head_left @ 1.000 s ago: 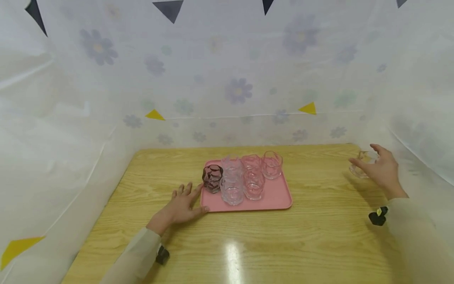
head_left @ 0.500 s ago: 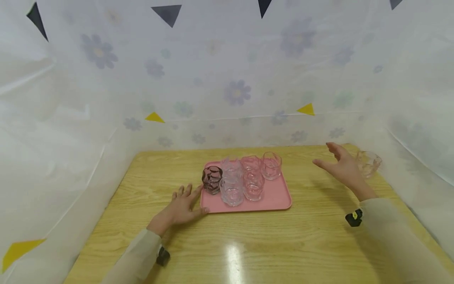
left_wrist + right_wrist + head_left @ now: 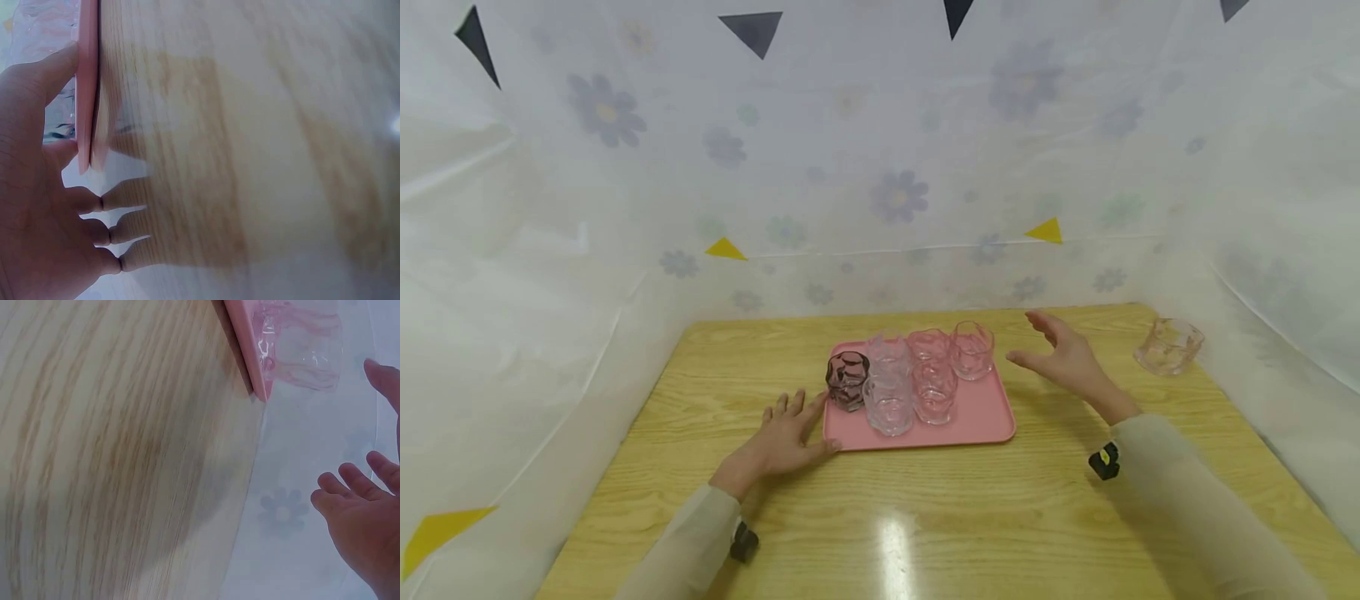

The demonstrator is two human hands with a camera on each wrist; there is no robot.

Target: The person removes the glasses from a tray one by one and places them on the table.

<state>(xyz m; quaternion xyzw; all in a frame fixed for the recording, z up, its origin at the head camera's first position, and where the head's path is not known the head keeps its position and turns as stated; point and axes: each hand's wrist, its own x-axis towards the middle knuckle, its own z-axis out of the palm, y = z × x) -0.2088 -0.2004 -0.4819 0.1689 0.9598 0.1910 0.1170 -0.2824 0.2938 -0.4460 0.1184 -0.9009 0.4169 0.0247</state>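
Note:
A pink tray in the middle of the table bears several faceted drinking glasses. At its left end stands a dark purple glass, beside clear glasses and pinkish ones. My left hand rests at the tray's left edge, thumb and forefinger touching the rim, the other fingertips on the table. My right hand is in the air right of the tray, fingers spread and holding nothing. Nearest to it is the back right glass. Another clear glass stands alone at the table's far right.
White plastic sheeting with printed flowers encloses the wooden table at the back and both sides. Yellow triangles are stuck to the back sheet. A small black device is on the right sleeve.
My right hand has let go of the clear glass at the far right and moved left toward the tray. The left hand has stayed at the tray's edge.

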